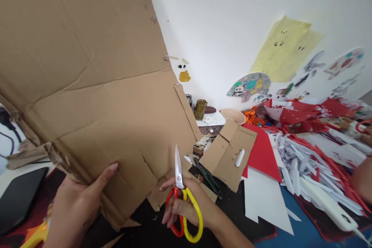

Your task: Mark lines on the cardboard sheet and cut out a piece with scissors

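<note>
A big sheet of brown cardboard (pixel 116 112), creased and torn along its edges, stands up on the left side of the view. My left hand (pixel 77 205) grips its lower left edge, thumb flat on the front face. In my right hand (pixel 192 205) are scissors (pixel 178 170) with one red and one yellow handle loop. Their blades point upward and look closed, in front of the cardboard's lower right part. A small torn cardboard flap (pixel 158 197) hangs beside the scissors.
To the right lie a cut cardboard piece (pixel 226 155), a dark green-handled tool (pixel 207 178), red paper (pixel 263 151), white paper (pixel 267 201) and heaped paper strips (pixel 290 159). A white glue-gun-like device (pixel 331 205) lies at right, near another person's arm (pixel 362 180). A black phone (pixel 21 197) is at left.
</note>
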